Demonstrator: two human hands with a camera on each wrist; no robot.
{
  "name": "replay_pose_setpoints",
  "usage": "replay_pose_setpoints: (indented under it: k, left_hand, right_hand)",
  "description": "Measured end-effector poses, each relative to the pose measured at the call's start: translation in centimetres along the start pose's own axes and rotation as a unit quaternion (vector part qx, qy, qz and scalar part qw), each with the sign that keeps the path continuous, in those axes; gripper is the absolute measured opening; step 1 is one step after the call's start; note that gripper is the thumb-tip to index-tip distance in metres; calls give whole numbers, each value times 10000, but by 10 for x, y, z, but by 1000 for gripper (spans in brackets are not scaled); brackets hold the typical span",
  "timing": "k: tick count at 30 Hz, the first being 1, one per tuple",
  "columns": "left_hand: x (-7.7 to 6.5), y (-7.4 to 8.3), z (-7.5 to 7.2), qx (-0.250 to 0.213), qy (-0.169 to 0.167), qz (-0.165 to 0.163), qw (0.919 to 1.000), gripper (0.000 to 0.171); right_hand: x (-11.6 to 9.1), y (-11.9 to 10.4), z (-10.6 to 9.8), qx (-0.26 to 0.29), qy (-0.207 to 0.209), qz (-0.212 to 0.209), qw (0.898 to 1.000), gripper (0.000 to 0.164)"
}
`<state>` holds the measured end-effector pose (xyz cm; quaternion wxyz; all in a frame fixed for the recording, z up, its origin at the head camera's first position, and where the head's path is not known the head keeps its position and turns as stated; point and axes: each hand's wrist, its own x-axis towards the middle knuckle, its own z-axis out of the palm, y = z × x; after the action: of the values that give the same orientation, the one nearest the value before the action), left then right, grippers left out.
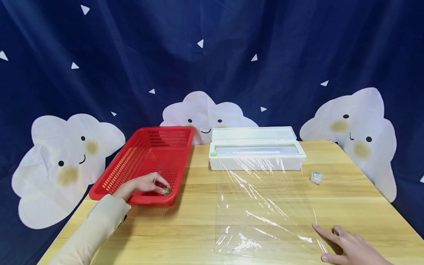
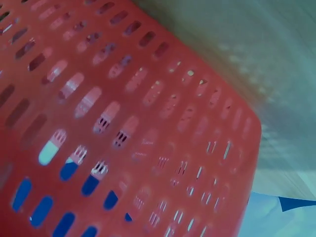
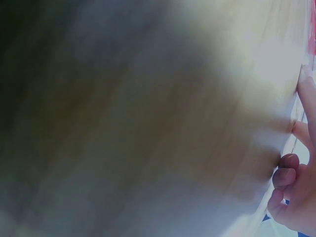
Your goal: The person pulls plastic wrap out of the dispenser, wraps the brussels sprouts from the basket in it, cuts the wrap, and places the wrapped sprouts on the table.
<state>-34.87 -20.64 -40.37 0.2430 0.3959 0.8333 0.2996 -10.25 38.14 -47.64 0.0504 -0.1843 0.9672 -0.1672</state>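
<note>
Plastic film [image 1: 261, 209], likely flimsy, best held by corners, is touched toward the desk's right edge [image 1: 367, 184] by the right hand [image 1: 352, 244], forefinger straight, something green [image 1: 167, 191] pinched by the left hand [image 1: 150, 183].

Cream left sleeve [image 1: 94, 230], small dark patch [image 1: 124, 219] under cuff [image 1: 120, 208].

Green item [image 1: 167, 191]: mostly covered by the left hand [image 1: 150, 183]; we cannot identify it. Left sleeve [image 1: 94, 230]: cut by the bottom edge. Right hand [image 1: 354, 246]: cropped at the bottom. Clear lump [image 1: 316, 177]: too small for us to name. Table [image 3: 148, 123]: blurred in the right wrist view. Basket [image 2: 148, 116]: cropped left, top and bottom in the left wrist view.
</note>
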Motion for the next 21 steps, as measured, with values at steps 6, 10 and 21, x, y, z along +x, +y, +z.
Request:
replay_pose_setpoints:
  k: [6,10,21]
  left_hand:
    - [-9,14,-15,158,1291,-43,9915,27]
    - [-16,27,-23,206,2264,-165,9737,27]
    - [-12,67,-16,-107,3403,341,9396,30]
  right_hand:
    - [0,1,0,-80,-158,130,9998,66]
    - [1,2,2,-150,-175,56,9997,67]
    - [3,3,-2,-54,-473,337,9983,65]
